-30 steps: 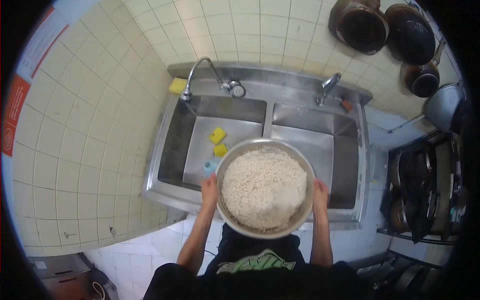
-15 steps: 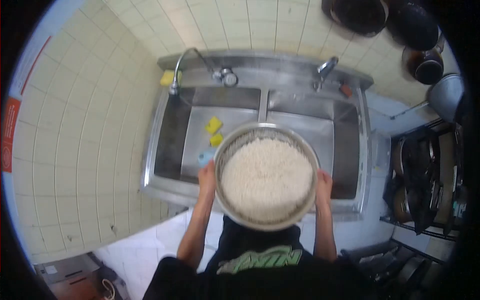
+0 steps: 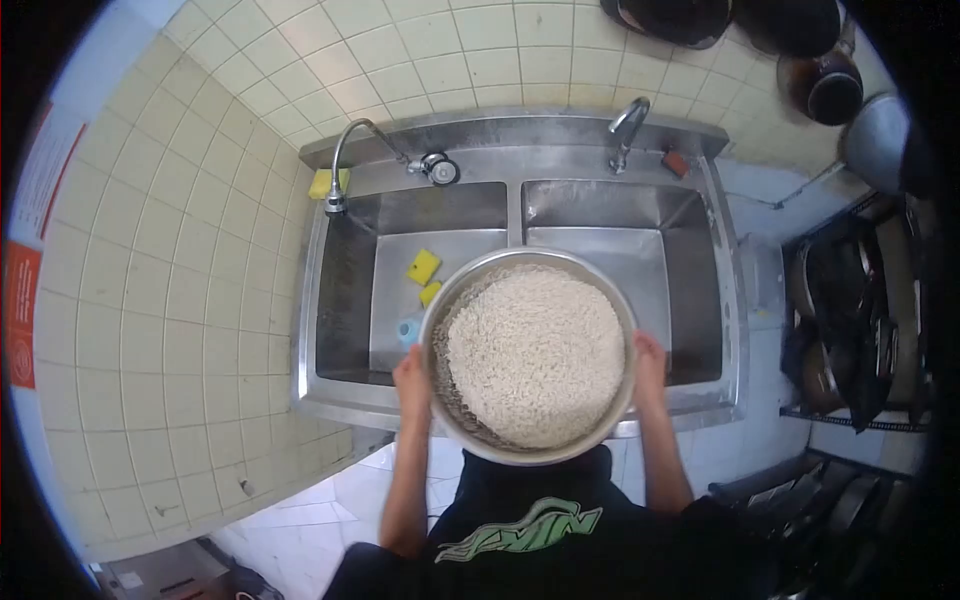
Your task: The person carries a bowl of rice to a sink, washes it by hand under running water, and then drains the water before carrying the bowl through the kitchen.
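A round metal bowl [image 3: 528, 458] full of white rice grains [image 3: 540, 350] is held up in front of my body, over the front edge of a double steel sink [image 3: 515, 215]. My left hand [image 3: 412, 385] grips its left rim. On the opposite side my right hand [image 3: 648, 365] has hold of the rim. The rice lies heaped toward the bowl's right, with the perforated-looking inner wall showing at the left.
Yellow sponges [image 3: 424, 266] and a light blue item [image 3: 408, 331] lie in the left basin. Two faucets [image 3: 335, 200] [image 3: 628, 125] rise behind the basins. Dark pans [image 3: 820, 90] hang at upper right, above a rack of cookware [image 3: 845, 330].
The view has shifted slightly. Rice now sits more toward the bowl's right side, exposing more of the inner wall at left. Both hands still hold the bowl.
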A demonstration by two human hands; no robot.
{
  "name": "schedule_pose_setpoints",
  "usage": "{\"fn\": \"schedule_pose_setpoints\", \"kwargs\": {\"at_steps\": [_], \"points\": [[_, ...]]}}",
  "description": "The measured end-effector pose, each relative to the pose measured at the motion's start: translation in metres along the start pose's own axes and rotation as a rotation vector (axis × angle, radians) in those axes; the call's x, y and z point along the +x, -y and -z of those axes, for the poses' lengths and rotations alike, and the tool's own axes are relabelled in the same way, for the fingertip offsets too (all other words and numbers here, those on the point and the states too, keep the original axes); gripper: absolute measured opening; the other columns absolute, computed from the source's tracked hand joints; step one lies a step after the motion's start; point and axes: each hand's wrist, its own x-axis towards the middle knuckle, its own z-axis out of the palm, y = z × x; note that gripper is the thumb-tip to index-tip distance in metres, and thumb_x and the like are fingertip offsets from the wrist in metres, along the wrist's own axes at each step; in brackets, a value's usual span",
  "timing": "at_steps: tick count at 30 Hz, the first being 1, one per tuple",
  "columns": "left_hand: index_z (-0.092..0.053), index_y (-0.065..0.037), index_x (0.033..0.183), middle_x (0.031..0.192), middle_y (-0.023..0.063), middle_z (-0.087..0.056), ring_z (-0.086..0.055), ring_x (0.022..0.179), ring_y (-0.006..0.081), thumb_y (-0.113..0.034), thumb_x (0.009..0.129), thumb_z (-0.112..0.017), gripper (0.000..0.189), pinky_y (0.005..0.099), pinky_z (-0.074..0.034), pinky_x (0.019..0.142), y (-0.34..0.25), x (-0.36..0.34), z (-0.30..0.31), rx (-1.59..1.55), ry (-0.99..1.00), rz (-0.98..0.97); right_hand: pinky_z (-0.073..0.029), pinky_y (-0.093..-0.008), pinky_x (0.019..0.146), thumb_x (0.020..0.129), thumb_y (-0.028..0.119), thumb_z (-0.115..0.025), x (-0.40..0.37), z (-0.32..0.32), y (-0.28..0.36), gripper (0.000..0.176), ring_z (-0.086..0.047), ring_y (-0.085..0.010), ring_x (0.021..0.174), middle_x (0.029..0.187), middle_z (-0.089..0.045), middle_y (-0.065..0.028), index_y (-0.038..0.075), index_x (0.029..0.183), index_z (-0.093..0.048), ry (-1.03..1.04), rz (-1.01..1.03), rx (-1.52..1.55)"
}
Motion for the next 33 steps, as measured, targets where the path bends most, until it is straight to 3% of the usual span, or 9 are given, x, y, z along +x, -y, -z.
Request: {"fn": "schedule_pose_setpoints", "kwargs": {"at_steps": [3, 5, 7, 9, 11, 16, 23, 25, 33], "points": [[-0.061, 0.006, 0.085, 0.077, 0.0081, -0.062, -0.054, 0.067, 0.0127, -0.030, 0.089, -0.045, 0.041, 0.0262, -0.043, 0.063, -0.004, -0.007, 0.001, 0.353, -0.125, -0.166, -0.044, -0.0240, 0.068, 0.087, 0.018, -0.048, -0.004, 0.003, 0.020, 0.023, -0.056, -0.0115, 0.076, 0.083, -0.061, -0.0062, -0.002, 0.092, -0.058, 0.197, -0.242, 0.280], [-0.061, 0.008, 0.088, 0.079, 0.0083, -0.062, -0.055, 0.071, 0.0145, -0.030, 0.090, -0.042, 0.042, 0.0276, -0.044, 0.065, 0.010, -0.012, 0.001, 0.064, -0.165, -0.144, -0.044, -0.0244, 0.069, 0.088, 0.018, -0.047, -0.013, 0.005, 0.019, 0.022, -0.056, -0.0117, 0.078, 0.084, -0.061, -0.0057, -0.001, 0.093, -0.058, 0.356, -0.355, 0.326], [-0.061, 0.007, 0.090, 0.081, 0.0092, -0.062, -0.055, 0.074, 0.0158, -0.029, 0.092, -0.038, 0.042, 0.0278, -0.043, 0.069, -0.006, 0.001, 0.011, -0.062, 0.067, 0.173, -0.043, -0.0254, 0.072, 0.088, 0.021, -0.047, -0.021, -0.017, 0.012, 0.026, -0.054, -0.0114, 0.078, 0.084, -0.060, -0.0064, -0.002, 0.094, -0.058, 0.154, -0.095, 0.075], [-0.061, 0.007, 0.089, 0.080, 0.0089, -0.062, -0.055, 0.073, 0.0148, -0.028, 0.092, -0.037, 0.041, 0.0271, -0.042, 0.068, -0.009, 0.027, 0.012, 0.339, 0.027, -0.021, -0.042, -0.0246, 0.070, 0.088, 0.023, -0.046, -0.009, -0.024, 0.016, 0.027, -0.053, -0.0106, 0.075, 0.081, -0.059, -0.0062, -0.002, 0.091, -0.058, 0.063, -0.119, 0.167], [-0.060, 0.007, 0.092, 0.082, 0.0108, -0.062, -0.055, 0.072, 0.0137, -0.029, 0.090, -0.042, 0.040, 0.0280, -0.043, 0.068, -0.013, -0.016, 0.006, 0.239, -0.060, -0.057, -0.041, -0.0236, 0.069, 0.088, 0.023, -0.047, -0.015, -0.007, 0.005, 0.028, -0.052, -0.0100, 0.074, 0.079, -0.059, -0.0050, -0.002, 0.089, -0.059, 0.253, -0.253, 0.290], [-0.059, 0.005, 0.094, 0.085, 0.0088, -0.061, -0.055, 0.073, 0.0147, -0.035, 0.090, -0.042, 0.044, 0.0279, -0.043, 0.068, 0.064, 0.007, 0.033, 0.086, -0.088, -0.050, -0.037, -0.0227, 0.063, 0.089, 0.019, -0.045, -0.027, -0.020, -0.032, 0.024, -0.044, -0.0075, 0.066, 0.070, -0.052, 0.0004, 0.001, 0.078, -0.056, 0.109, -0.143, 0.213], [-0.060, 0.003, 0.085, 0.080, 0.0057, -0.061, -0.053, 0.070, 0.0104, -0.033, 0.092, -0.038, 0.042, 0.0244, -0.042, 0.064, 0.074, 0.003, 0.036, 0.031, -0.084, -0.069, -0.038, -0.0240, 0.061, 0.088, 0.020, -0.046, -0.027, -0.015, -0.056, 0.022, -0.044, -0.0086, 0.063, 0.067, -0.051, -0.0003, 0.001, 0.080, -0.055, 0.060, -0.043, 0.113], [-0.059, 0.002, 0.084, 0.080, 0.0051, -0.061, -0.053, 0.069, 0.0096, -0.032, 0.092, -0.038, 0.041, 0.0238, -0.042, 0.063, 0.074, -0.003, 0.037, -0.013, -0.084, -0.091, -0.039, -0.0257, 0.059, 0.087, 0.023, -0.049, -0.013, -0.004, -0.063, 0.022, -0.045, -0.0104, 0.061, 0.066, -0.050, -0.0049, 0.002, 0.083, -0.054, 0.132, 0.048, -0.417], [-0.060, 0.001, 0.085, 0.081, 0.0040, -0.060, -0.052, 0.073, 0.0103, -0.031, 0.092, -0.039, 0.039, 0.0260, -0.042, 0.066, 0.088, -0.036, 0.029, -0.016, -0.150, -0.133, -0.042, -0.0272, 0.060, 0.085, 0.025, -0.052, 0.045, -0.049, -0.028, 0.026, -0.053, -0.0125, 0.065, 0.074, -0.059, -0.0113, 0.000, 0.093, -0.057, 0.301, 0.455, -0.422]]}}
